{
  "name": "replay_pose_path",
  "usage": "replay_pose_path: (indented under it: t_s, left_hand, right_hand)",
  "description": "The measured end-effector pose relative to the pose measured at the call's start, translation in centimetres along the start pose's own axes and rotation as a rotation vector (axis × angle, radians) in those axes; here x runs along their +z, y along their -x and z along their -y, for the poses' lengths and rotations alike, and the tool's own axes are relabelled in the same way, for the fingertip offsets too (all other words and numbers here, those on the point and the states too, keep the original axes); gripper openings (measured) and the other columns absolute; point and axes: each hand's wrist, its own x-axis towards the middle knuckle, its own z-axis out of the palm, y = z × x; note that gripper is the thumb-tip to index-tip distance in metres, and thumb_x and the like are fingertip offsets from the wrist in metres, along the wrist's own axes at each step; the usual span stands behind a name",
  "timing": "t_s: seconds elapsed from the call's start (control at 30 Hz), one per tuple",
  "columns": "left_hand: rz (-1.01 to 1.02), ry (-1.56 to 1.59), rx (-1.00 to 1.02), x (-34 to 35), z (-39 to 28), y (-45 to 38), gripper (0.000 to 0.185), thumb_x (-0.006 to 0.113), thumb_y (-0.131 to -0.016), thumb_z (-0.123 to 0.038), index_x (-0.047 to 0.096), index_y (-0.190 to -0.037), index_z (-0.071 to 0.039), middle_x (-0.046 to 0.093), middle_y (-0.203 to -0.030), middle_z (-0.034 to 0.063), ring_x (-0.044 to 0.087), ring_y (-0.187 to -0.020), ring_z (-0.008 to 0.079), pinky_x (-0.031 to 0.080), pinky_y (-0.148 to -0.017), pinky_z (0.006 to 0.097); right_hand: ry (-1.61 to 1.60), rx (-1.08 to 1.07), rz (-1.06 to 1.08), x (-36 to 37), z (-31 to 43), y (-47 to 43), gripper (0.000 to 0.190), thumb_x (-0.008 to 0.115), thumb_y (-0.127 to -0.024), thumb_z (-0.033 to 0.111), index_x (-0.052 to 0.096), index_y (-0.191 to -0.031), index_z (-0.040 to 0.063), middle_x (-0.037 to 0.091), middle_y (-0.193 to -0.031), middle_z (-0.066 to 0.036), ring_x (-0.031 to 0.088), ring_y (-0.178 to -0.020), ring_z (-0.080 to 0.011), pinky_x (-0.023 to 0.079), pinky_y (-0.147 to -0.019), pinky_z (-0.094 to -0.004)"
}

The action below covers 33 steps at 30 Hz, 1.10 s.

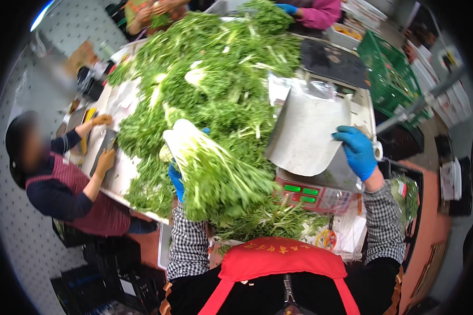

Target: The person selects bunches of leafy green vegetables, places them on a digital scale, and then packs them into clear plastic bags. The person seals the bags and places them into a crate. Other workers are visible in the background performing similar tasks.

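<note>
My left hand (176, 179), in a blue glove, grips a bunch of leafy greens with pale white stems (216, 169); the leaves hide most of the hand. A big heap of the same kind of greens (220, 86) covers the table beyond it. At the right, my gloved right hand (354, 151) holds the edge of a curved greyish-white sheet (307, 130). That sheet rises above the metal plate of a red digital scale (319, 197), whose green displays are lit. Loose feathery greens (268, 220) lie in front of the scale.
A co-worker (71, 181) stands at the left edge of the table with a dark tool. Two more people work at the far side. Scissors (326, 239) lie near my body. Right of the table are a green crate (390, 75), a metal pole (421, 102) and a black crate (416, 201).
</note>
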Motion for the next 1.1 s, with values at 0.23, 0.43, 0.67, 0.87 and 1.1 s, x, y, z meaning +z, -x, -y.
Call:
replay_pose_path:
  t_s: [0.23, 0.43, 0.67, 0.87, 1.1]
  left_hand:
    - [-0.025, -0.284, -0.499, 3.3, 10.2, -6.2, 0.047, 0.065, -0.086, -0.018, 0.057, -0.129, 0.001, 0.067, -0.118, 0.0183, 0.067, -0.105, 0.0295, 0.057, -0.091, 0.0424]
    - [-0.098, -0.725, -0.576, 7.3, 16.8, -9.7, 0.037, 0.06, -0.09, -0.014, 0.06, -0.122, 0.006, 0.07, -0.109, 0.0156, 0.07, -0.093, 0.0234, 0.059, -0.083, 0.0337]
    - [-0.113, -0.95, -0.65, 0.3, 13.1, -11.6, 0.049, 0.061, -0.09, -0.025, 0.056, -0.13, 0.002, 0.068, -0.117, 0.0124, 0.064, -0.108, 0.0218, 0.05, -0.099, 0.0339]
    - [-0.289, -1.213, -0.797, 5.0, 14.6, -13.1, 0.051, 0.066, -0.089, -0.03, 0.058, -0.131, -0.002, 0.062, -0.126, 0.0117, 0.055, -0.117, 0.0191, 0.04, -0.104, 0.0333]
    - [-0.145, -0.873, -0.955, 5.8, 20.3, -17.0, 0.047, 0.067, -0.088, -0.026, 0.058, -0.127, 0.0, 0.068, -0.113, 0.0117, 0.067, -0.096, 0.0208, 0.054, -0.086, 0.0324]
  right_hand:
    - [0.103, 0.008, -0.013, -0.7, 0.8, 4.3, 0.028, 0.064, -0.078, -0.003, 0.069, -0.103, 0.009, 0.066, -0.113, -0.013, 0.062, -0.101, -0.0333, 0.052, -0.088, -0.0399]
    - [0.05, 0.03, 0.023, -3.0, 1.2, 5.8, 0.033, 0.059, -0.072, -0.008, 0.068, -0.101, 0.005, 0.063, -0.123, -0.015, 0.062, -0.106, -0.0352, 0.051, -0.091, -0.0389]
    - [-0.214, 0.271, -0.074, -3.3, -4.6, 11.1, 0.023, 0.053, -0.072, -0.012, 0.067, -0.085, 0.002, 0.056, -0.137, -0.017, 0.061, -0.115, -0.0318, 0.049, -0.096, -0.0367]
    - [-0.528, 0.388, -0.039, -0.8, -6.7, 11.3, 0.02, 0.044, -0.066, -0.012, 0.061, -0.074, -0.004, 0.053, -0.142, -0.018, 0.065, -0.099, -0.0214, 0.051, -0.084, -0.0334]
    - [-0.501, 0.36, -0.012, -0.3, -5.1, 9.5, 0.015, 0.045, -0.067, -0.01, 0.057, -0.073, -0.004, 0.054, -0.141, -0.017, 0.065, -0.1, -0.0206, 0.05, -0.081, -0.0318]
